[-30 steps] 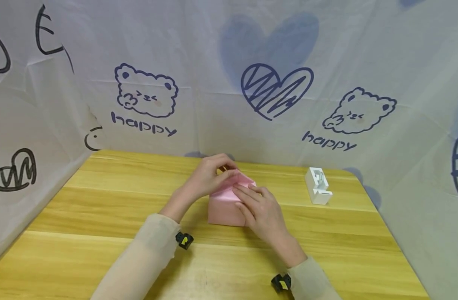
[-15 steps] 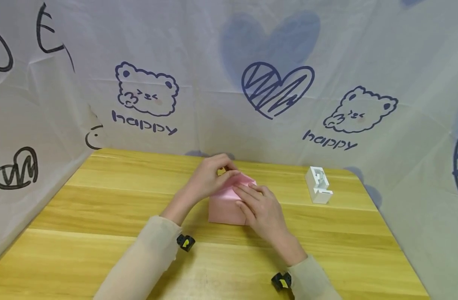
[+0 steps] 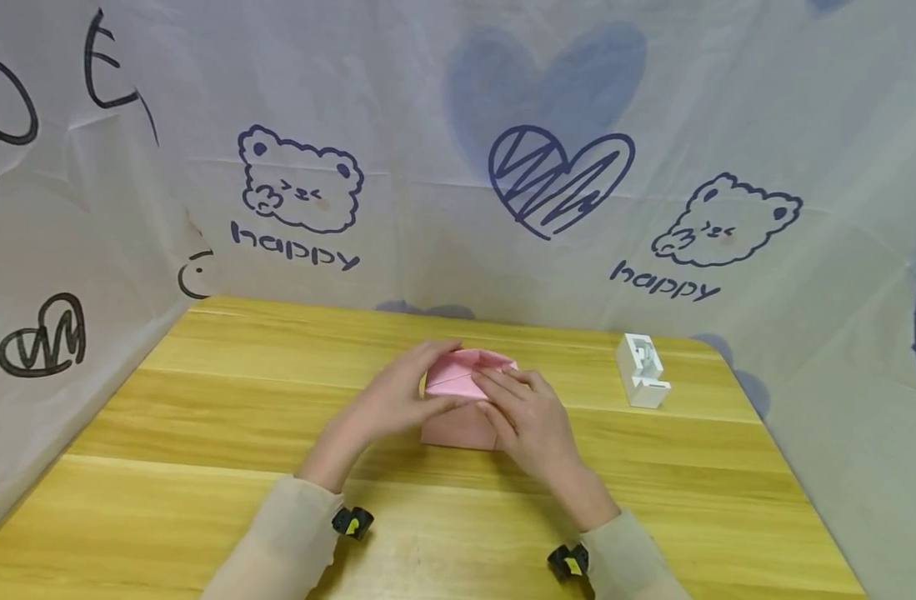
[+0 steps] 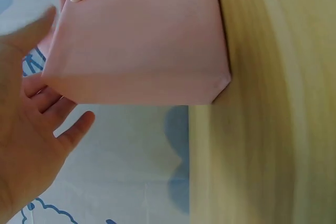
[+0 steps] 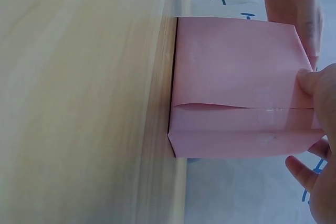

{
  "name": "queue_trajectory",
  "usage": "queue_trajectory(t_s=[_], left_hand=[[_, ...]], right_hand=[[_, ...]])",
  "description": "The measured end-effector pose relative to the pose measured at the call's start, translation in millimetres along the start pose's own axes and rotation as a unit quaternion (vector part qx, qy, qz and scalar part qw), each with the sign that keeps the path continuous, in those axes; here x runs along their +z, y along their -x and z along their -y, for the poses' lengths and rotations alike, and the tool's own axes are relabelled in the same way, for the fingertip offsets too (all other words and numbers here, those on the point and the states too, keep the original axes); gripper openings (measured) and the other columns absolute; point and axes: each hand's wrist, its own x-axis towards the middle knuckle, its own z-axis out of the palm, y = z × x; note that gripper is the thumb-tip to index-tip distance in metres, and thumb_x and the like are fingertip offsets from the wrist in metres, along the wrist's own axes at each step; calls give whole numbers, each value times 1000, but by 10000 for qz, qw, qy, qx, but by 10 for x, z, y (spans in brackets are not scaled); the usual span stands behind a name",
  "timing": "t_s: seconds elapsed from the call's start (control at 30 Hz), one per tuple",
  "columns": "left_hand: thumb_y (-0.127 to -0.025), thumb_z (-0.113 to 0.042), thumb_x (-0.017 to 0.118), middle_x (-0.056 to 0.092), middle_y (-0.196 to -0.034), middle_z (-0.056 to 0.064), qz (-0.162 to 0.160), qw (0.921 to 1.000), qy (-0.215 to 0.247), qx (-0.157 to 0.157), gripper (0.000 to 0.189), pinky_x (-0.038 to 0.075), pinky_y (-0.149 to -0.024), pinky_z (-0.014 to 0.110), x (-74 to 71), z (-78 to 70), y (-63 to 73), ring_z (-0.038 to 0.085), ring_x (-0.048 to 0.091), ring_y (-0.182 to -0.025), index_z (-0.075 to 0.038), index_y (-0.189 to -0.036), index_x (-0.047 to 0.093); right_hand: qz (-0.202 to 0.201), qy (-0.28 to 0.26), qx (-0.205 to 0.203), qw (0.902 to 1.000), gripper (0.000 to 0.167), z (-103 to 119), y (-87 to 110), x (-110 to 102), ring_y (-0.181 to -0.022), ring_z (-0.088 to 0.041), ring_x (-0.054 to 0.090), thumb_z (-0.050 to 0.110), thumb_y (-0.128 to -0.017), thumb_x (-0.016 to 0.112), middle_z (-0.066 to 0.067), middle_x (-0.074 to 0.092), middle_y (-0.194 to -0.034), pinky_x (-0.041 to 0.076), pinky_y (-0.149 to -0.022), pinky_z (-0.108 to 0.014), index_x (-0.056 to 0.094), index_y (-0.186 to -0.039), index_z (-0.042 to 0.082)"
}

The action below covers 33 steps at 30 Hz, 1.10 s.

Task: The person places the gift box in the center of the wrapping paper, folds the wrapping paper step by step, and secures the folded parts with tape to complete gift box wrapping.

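Observation:
A pink folded-paper bag (image 3: 461,427) stands upright on the table, its upper part folded inward at the top. My right hand (image 3: 533,425) pinches its upper right edge, thumb pressed on the front face and fingers over the folded top. My left hand (image 3: 393,396) lies around the left of the top, fingers toward the back. In the left wrist view, the left thumb (image 4: 37,32) is spread away from the bag (image 4: 142,30), while some fingertips pass behind it. The right wrist view shows an overlapping seam on the bag's side (image 5: 236,64), with a small gap along part of it.
A white tape dispenser (image 3: 641,371) stands toward the back right of the wooden table (image 3: 225,417). Behind the table hangs a white cloth (image 3: 420,108) printed with bears and hearts. Black wrist cameras (image 3: 352,522) sit at both sleeves.
My left hand has let go of the top fold and moved down and nearer, its thumb now in front of the bag's top. The folded top shows more. My right hand stays almost still.

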Motion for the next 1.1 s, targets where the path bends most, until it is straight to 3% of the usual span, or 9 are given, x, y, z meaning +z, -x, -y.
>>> queue_trajectory(t_s=[0.07,0.17,0.3,0.43,0.53,0.7,0.77,0.93,1.1], left_hand=[[-93,-29,81,57,-148,7,-64,9999,61,54,71,45,-115,47,15,12,11,28,55,-136,-10,-154,49],[-93,-26,80,59,-147,6,-147,9998,100,68,67,47,-114,46,35,25,26,27,56,-135,-11,-151,52],[-93,-24,81,62,-143,5,-229,9996,53,124,63,49,-111,46,38,22,47,26,60,-130,-11,-149,55],[-92,-23,82,63,-141,6,-272,9994,-113,190,60,51,-109,46,30,6,65,26,61,-129,-11,-146,59],[-92,-23,82,65,-140,7,-309,9985,-339,299,56,51,-109,44,31,-8,61,27,62,-128,-10,-143,62],[-90,-24,83,69,-136,9,-400,9954,-671,557,50,53,-107,43,33,-32,53,28,65,-127,-10,-136,68],[-90,-24,83,69,-135,10,-423,9944,-737,635,49,53,-107,44,32,-38,53,29,65,-127,-9,-134,70],[-91,-25,82,69,-135,10,-487,9912,-887,856,44,53,-106,44,36,-34,49,29,64,-129,-7,-131,72],[-93,-27,79,68,-136,9,-528,9883,-985,1041,40,54,-104,44,31,-24,51,28,63,-129,-5,-127,75]], right_hand=[[1,-58,69,10000,42,-5,3,3,-108,-33,65,38,-109,54,-7,71,-133,54,-98,-49,71,-136,11],[-52,-217,267,9994,40,-4,10,-4,-107,-31,66,32,-101,68,-7,71,-133,56,-96,-49,71,-135,12],[-380,-638,446,9962,40,-16,9,-22,-108,-29,68,20,-87,84,-8,73,-125,57,-96,-45,73,-124,10],[-688,-1195,568,9888,40,-52,3,-58,-108,-29,68,8,-79,89,-10,70,-117,55,-100,-32,70,-114,4],[-718,-1353,731,9855,46,-74,-3,-90,-113,-31,64,6,-78,89,-13,65,-120,51,-105,-29,68,-118,0],[-186,-1075,904,9899,67,-92,-13,-128,-135,-35,54,18,-86,84,-16,57,-146,43,-116,-48,56,-145,1],[115,-992,828,9916,67,-97,-14,-135,-141,-36,50,19,-92,78,-15,53,-153,40,-118,-53,51,-151,3],[573,-841,522,9934,48,-106,-2,-120,-144,-35,47,18,-100,67,-10,57,-152,37,-119,-56,61,-146,7],[524,-673,302,9959,39,-112,1,-101,-140,-36,52,15,-99,68,-8,63,-146,41,-116,-56,70,-138,12]])
